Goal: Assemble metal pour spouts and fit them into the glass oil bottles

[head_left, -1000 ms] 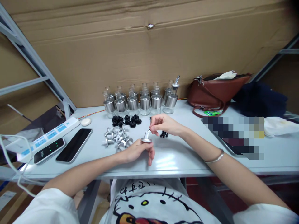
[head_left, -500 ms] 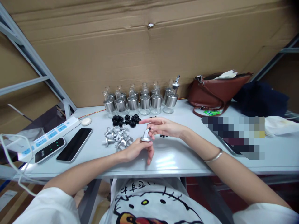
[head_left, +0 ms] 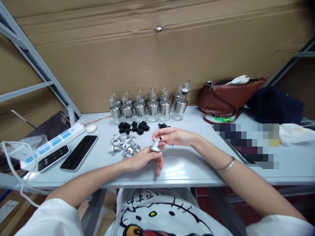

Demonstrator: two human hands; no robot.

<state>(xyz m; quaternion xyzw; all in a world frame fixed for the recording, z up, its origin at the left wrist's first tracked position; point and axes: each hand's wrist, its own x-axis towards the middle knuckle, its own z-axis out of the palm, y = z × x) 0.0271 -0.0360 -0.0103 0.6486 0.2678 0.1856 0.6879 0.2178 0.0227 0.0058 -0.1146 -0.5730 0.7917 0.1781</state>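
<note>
Between my two hands, over the front middle of the table, is a silver pourer spout (head_left: 155, 147) with a wide round base. My left hand (head_left: 145, 158) grips that base between thumb and fingers. At the spout's upper end, the bent fingers of my right hand (head_left: 176, 136) pinch around the tip, where a small dark piece shows. Loose silver pourer spouts (head_left: 124, 144) lie in a heap just left of my hands. Behind them sit several black ribbed stoppers (head_left: 134, 127). A cluster of small black parts (head_left: 163, 126) lies behind my right hand, partly hidden by it.
Glass bottles with steel sleeves (head_left: 153, 107) stand in rows at the back; one at the right end carries a pourer (head_left: 186, 87). At left are a phone (head_left: 79, 153), a small lit device (head_left: 53, 158) and a power strip (head_left: 55, 141). A brown handbag (head_left: 226, 96) sits back right.
My right index finger, stretched out to the left before, has curled in onto the spout's tip. The small black parts behind that hand show more now. My left hand stays almost still.
</note>
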